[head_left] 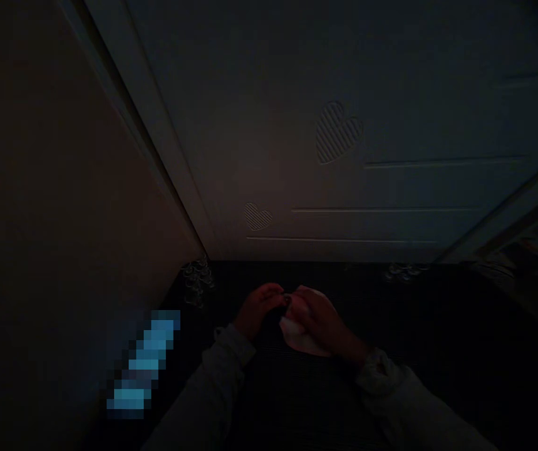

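In near darkness, the right hand point(318, 319) grips a pale, indistinct cloth point(297, 338) while the left hand point(257, 310) pinches its upper edge; orientation unclear.

Light: very dim; we make out little colour.
Wall point(52, 188): plain, on our left, meeting a door frame point(156, 138).
Door point(344, 94): pale panel with two hatched heart shapes point(338, 131) and grooved lines.
Floor point(438, 326): dark, below the door.
Lower left: blue glow point(144, 363), blurred.
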Demonstrator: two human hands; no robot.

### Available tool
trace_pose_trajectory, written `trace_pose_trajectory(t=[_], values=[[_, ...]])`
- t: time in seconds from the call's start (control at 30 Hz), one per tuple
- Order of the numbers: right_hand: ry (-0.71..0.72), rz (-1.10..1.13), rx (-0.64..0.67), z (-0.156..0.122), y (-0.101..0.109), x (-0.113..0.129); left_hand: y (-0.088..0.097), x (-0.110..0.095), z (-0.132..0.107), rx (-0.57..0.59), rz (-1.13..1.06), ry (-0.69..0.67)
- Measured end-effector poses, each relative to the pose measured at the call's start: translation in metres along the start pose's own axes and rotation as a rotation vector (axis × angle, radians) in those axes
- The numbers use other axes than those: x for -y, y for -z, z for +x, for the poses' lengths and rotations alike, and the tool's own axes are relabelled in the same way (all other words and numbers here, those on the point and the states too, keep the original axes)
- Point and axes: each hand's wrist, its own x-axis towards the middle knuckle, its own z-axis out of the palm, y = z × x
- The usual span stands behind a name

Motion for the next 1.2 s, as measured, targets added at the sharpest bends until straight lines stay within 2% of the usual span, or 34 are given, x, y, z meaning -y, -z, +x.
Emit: trace_pose_trajectory(t=[0.1, 0.27, 0.4, 0.5, 0.73, 0.9, 1.2], values=[[-0.038, -0.041, 0.016, 0.001, 0.002, 0.007, 0.0, 0.0, 0.0, 0.013, 0.026, 0.008], [-0.055, 0.029, 0.016, 0.004, 0.007, 0.017, -0.001, -0.004, -0.002, 0.024, 0.079, 0.019], [-0.066, 0.054, -0.009, 0.004, 0.007, 0.016, -0.003, -0.006, -0.003, 0.023, 0.082, 0.03], [-0.078, 0.055, 0.019, 0.003, 0.005, 0.012, -0.003, -0.006, -0.003, 0.027, 0.068, 0.034], [-0.182, -0.011, 0.043, 0.002, 0.002, 0.01, 0.0, -0.003, -0.002, 0.042, 0.07, 0.033], [-0.164, -0.043, 0.069, 0.001, 0.003, 0.011, -0.001, -0.004, -0.001, 0.036, 0.053, 0.029], [-0.033, 0.024, 0.038, 0.002, 0.009, 0.015, -0.003, -0.004, -0.001, 0.005, 0.062, 0.012]])
